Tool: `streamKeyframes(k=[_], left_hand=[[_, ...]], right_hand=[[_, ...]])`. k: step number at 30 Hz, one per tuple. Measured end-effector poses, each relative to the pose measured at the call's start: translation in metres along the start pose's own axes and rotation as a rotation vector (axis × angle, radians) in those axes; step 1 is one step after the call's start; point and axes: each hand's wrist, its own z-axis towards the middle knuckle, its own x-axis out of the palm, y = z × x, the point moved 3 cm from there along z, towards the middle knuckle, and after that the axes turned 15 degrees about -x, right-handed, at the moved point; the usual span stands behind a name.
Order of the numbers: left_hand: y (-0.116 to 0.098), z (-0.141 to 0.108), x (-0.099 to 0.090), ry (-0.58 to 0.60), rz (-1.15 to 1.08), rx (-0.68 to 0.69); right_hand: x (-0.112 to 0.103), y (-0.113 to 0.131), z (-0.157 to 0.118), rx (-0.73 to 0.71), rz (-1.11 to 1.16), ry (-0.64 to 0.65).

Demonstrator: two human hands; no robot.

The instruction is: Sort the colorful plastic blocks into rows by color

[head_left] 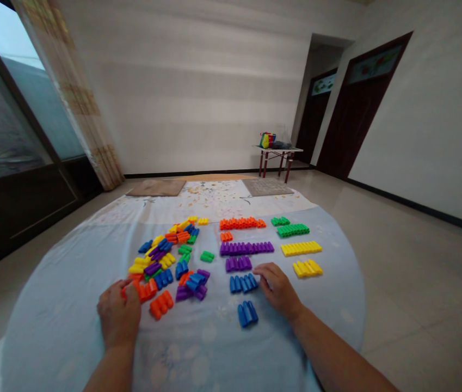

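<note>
My left hand (119, 313) rests at the near left edge of a mixed pile, its fingers curled on an orange piece (147, 290). My right hand (277, 288) has its fingertips at the right end of a short blue row (242, 283); whether it grips a piece is hard to see. Below that row lies a separate blue group (247, 314). Farther back are purple rows (247, 249), an orange row (242, 223), green rows (293, 231) and yellow rows (301, 249). Another orange group (161, 305) lies right of my left hand.
The pieces lie on a round table with a light blue cloth (71, 294). A brown board (157, 188) and a grey patterned board (267, 187) are at its far edge. Beyond, a small table (296, 149) holds a colourful bag (268, 140).
</note>
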Motion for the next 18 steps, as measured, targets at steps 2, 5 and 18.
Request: streamKeyframes(k=[2,5,18], left_hand=[[-0.002,-0.002,0.001,0.048,0.004,-0.007],[-0.005,-0.005,0.003,0.154,0.011,-0.010],[-0.037,-0.032,0.000,0.270,0.106,0.233]], right_hand=[[0.001,-0.002,-0.002,0.002,-0.026,-0.004],[0.006,-0.002,-0.001,-0.008,-0.042,-0.001],[0.005,0.007,0.010,-0.051,-0.029,-0.024]])
